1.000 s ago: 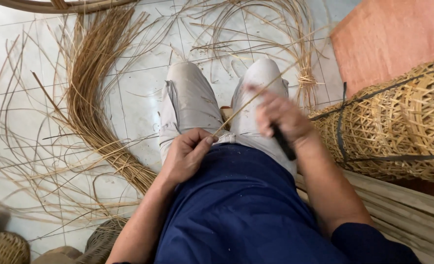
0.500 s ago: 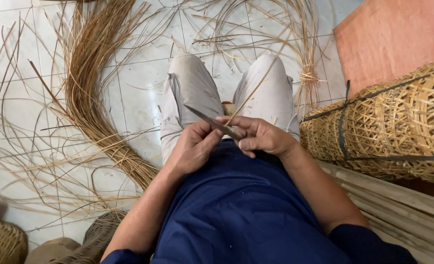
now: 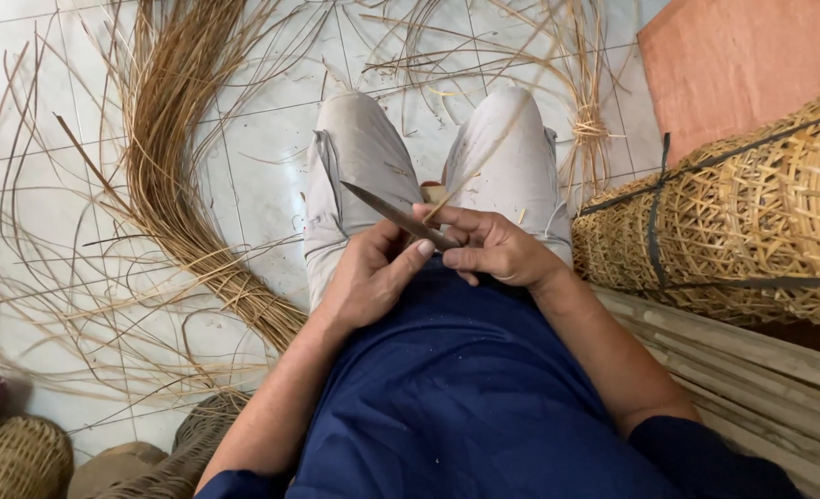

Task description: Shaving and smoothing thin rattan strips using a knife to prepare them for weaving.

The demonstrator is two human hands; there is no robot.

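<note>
I sit with my knees over a white tiled floor. My left hand [image 3: 368, 273] pinches the near end of a thin rattan strip [image 3: 484, 152] that runs up and away over my right knee. My right hand [image 3: 495, 245] grips a slim knife [image 3: 387, 211], its grey blade pointing up-left across the strip, right where the left thumb and fingers meet. Both hands touch each other above my lap.
A thick bundle of rattan strands [image 3: 174, 157] curves over the floor on the left, with loose strands all around. Stacked woven baskets [image 3: 743, 222] tied with dark straps lie at right, bamboo slats [image 3: 752, 370] below them. Small woven items [image 3: 12, 457] sit at bottom left.
My right hand swung in from the right with the knife, turned the blade up-left and brought it onto the strip at my left hand. The view tilted slightly.
</note>
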